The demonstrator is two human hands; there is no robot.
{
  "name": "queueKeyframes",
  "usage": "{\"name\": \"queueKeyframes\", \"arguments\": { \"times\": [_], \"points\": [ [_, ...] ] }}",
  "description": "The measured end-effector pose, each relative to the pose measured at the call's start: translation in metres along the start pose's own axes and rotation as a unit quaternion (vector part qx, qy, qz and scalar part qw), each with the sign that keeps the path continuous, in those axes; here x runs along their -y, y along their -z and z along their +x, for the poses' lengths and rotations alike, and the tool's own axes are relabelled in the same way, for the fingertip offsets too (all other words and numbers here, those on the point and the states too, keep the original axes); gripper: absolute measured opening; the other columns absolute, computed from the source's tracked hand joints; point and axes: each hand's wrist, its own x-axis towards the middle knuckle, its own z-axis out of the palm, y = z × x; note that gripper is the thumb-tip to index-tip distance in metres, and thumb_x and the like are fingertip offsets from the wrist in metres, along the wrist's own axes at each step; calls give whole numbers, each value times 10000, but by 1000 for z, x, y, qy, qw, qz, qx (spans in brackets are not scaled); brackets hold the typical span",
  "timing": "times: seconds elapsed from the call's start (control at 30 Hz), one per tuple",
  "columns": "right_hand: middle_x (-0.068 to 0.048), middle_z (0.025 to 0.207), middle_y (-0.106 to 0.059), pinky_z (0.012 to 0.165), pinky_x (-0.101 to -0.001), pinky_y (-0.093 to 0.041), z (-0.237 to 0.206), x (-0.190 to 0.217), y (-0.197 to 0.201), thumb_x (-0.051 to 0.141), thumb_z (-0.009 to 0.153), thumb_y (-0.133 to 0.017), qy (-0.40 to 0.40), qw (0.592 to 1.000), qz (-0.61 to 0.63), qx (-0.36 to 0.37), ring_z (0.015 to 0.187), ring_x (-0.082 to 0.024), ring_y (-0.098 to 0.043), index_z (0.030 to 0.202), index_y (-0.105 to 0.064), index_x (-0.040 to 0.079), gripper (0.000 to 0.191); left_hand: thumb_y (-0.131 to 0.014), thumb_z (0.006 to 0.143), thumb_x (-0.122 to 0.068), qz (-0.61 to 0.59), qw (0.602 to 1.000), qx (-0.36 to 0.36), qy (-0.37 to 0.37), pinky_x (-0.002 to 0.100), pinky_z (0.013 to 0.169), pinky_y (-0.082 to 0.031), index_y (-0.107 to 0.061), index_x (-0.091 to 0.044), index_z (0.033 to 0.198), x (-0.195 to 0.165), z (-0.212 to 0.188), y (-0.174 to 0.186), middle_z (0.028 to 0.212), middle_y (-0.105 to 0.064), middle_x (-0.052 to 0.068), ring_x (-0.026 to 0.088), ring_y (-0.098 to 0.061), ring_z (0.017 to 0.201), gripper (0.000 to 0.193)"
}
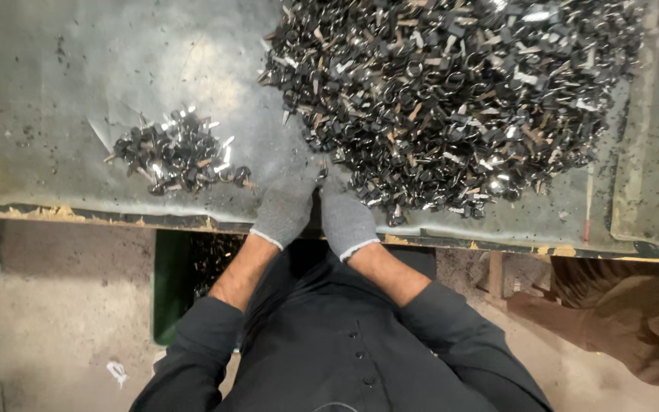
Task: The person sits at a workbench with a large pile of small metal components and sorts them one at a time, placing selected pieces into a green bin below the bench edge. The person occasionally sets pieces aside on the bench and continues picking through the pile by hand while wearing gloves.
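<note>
Left hand: the gloved left hand (285,207) rests on the table edge, fingers curled together at the tips, pinching a small metal part (320,174) with the other hand.
Right hand: the gloved right hand (346,217) lies just beside the left, touching it, fingers closed toward the same part.
Small metal part: held between both hands' fingertips, at the near edge of the big heap; its shape is too small to tell.
Big heap (451,91): dark and shiny metal pieces, piled across the worn metal table (55,69).
Small pile (177,156): similar pieces, left of the hands, apart from the heap.
Green bin (173,282): below the table edge, beside the left forearm.
</note>
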Motion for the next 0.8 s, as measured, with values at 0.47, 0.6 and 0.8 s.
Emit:
{"name": "queueKeyframes", "arguments": {
  "times": [0.47,0.6,0.8],
  "points": [
    [-218,971,-717,630,-479,-606,-14,-13,1,132,984,-538,10,998,17,63,804,-388,-753,1234,-541,-13,290,-675,872,-77,-101,980,44,167,480,772,-564,-663,-97,1138,-5,0,-4,931,-738,148,357,-728,855,267],
    [-198,1050,-707,609,-457,-604,-24,-24,-9,96,870,-558,72,996,30,-34,772,-384,-743,1266,-574,41,400,-726,834,-113,-69,989,-28,125,500,751,-549,-698,-88,1044,-5,-4,-10,851,-720,174,384,-711,825,214],
    [-297,1302,-623,613,-483,-590,-4,-41,-11,204,1021,-555,191,981,-19,39,773,-374,-744,1212,-585,74,233,-720,798,-113,-49,997,-45,44,522,736,-531,-700,-77,1006,3,-9,-9,874,-694,184,408,-679,833,213]
  ]
}}
